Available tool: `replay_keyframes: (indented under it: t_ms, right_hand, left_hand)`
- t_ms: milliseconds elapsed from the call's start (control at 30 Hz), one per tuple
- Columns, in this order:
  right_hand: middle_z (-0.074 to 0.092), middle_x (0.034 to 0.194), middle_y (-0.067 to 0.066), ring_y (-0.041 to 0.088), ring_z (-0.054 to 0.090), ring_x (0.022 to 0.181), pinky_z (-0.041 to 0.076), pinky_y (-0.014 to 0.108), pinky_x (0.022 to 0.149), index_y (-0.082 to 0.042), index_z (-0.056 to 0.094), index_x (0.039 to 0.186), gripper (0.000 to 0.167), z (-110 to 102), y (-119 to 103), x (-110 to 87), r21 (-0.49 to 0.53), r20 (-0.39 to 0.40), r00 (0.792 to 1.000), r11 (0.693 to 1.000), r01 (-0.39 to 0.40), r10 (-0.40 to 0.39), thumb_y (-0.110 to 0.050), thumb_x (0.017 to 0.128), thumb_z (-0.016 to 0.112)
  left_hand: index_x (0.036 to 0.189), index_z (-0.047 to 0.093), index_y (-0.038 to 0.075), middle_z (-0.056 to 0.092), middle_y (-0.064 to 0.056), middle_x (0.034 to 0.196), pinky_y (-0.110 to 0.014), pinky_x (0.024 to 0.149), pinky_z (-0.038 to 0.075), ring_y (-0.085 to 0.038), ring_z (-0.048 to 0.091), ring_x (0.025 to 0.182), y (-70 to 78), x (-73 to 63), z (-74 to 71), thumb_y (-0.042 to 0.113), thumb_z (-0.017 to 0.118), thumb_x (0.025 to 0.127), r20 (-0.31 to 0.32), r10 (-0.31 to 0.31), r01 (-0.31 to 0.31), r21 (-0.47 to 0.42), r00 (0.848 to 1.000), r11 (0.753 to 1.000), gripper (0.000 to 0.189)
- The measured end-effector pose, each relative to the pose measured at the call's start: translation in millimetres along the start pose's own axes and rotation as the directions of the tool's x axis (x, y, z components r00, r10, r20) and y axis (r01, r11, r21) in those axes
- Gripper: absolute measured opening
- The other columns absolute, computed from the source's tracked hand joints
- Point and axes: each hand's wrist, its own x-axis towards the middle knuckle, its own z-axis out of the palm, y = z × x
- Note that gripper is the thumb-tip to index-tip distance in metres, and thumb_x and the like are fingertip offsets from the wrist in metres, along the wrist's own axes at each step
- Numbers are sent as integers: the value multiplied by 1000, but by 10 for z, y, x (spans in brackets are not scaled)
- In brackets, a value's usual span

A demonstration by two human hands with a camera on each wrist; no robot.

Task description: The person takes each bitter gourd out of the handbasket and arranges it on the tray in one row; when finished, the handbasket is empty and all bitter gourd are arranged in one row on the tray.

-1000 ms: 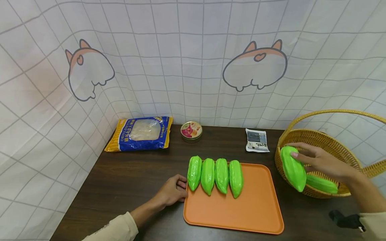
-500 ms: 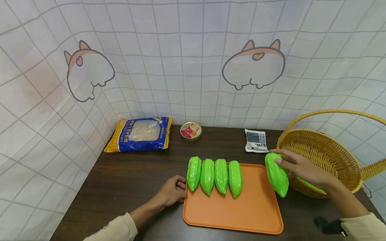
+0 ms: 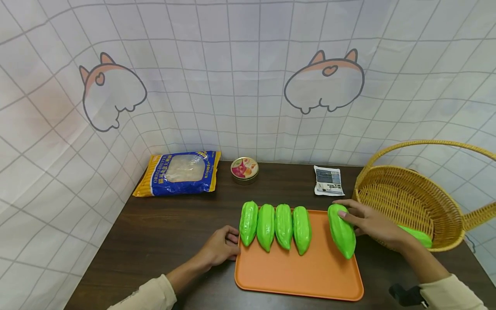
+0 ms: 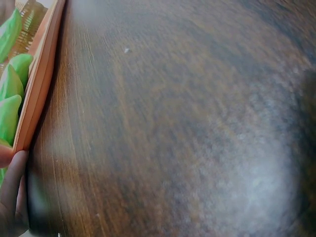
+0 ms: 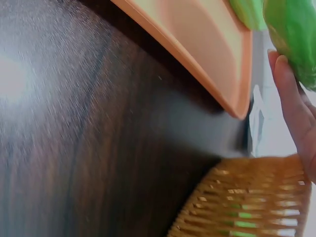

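Over the right side of the orange tray (image 3: 294,277), my right hand (image 3: 370,220) grips a green ribbed, pod-shaped fruit (image 3: 342,234) with a pointed lower end. The right wrist view shows that fruit (image 5: 296,37) raised above the tray rim, with fingertips (image 5: 281,66) against its side. Several matching fruits (image 3: 265,228) lie side by side along the tray's upper left. My left hand (image 3: 218,248) holds the tray's left rim; the left wrist view has its fingers (image 4: 15,182) at that rim (image 4: 37,98). Another green fruit (image 3: 418,236) lies in the wicker basket (image 3: 395,189).
A blue and yellow pasta bag (image 3: 180,173), a round tin (image 3: 244,169) and a small white packet (image 3: 328,181) stand along the back of the dark wooden table (image 3: 166,224). The basket's tall handle (image 3: 430,143) arches at the right. A patterned cloth wall (image 3: 217,77) rises behind.
My right hand has carried the green fruit leftward from the basket to over the tray's right side. The left hand stays at the tray's rim.
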Motion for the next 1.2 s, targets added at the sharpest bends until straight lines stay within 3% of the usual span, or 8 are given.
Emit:
replay_keyframes:
  t_ms: [367, 567, 933, 1067, 1200]
  right_hand:
    - [63, 116, 19, 26, 67, 90, 60, 41, 73, -6, 33, 154, 64, 200, 40, 201, -64, -65, 998, 997, -32, 28, -39, 103, 53]
    - [63, 122, 18, 22, 63, 95, 55, 37, 74, -8, 40, 151, 62, 272, 76, 293, -166, -115, 993, 986, -29, 10, -41, 102, 54]
    - [63, 123, 22, 22, 67, 98, 59, 35, 76, -4, 41, 149, 62, 376, 101, 388, -151, -151, 988, 987, -45, 22, -41, 101, 56]
    - [62, 120, 22, 21, 68, 92, 61, 37, 75, -3, 37, 151, 66, 402, 91, 397, -115, -138, 989, 991, -71, 55, -40, 101, 57]
    - [59, 126, 26, 23, 68, 96, 62, 39, 76, -3, 33, 153, 73, 407, 87, 399, -107, -133, 987, 989, -105, 90, -43, 98, 60]
  left_hand:
    - [124, 54, -5, 58, -16, 107, -34, 65, 63, -19, 63, 84, 3, -17, -14, -2, 72, 74, 7, -30, 30, 12, 1000, 999, 53]
    - [124, 54, -5, 59, -16, 107, -35, 65, 63, -18, 63, 83, 10, -30, -10, -3, 72, 75, -1, -27, 27, 21, 1000, 999, 53]
    - [125, 54, -6, 58, -16, 106, -35, 64, 63, -18, 63, 82, 21, -26, -9, -3, 71, 74, 0, -15, 15, 16, 1000, 1000, 54]
    - [124, 54, -6, 59, -16, 105, -34, 64, 63, -17, 63, 80, 16, -21, -5, -4, 70, 73, -3, -3, 4, 17, 1000, 1000, 54]
    - [123, 54, -6, 59, -16, 104, -33, 64, 63, -17, 63, 79, 8, -11, 0, -4, 70, 72, -3, 5, -5, 21, 1000, 1000, 53]
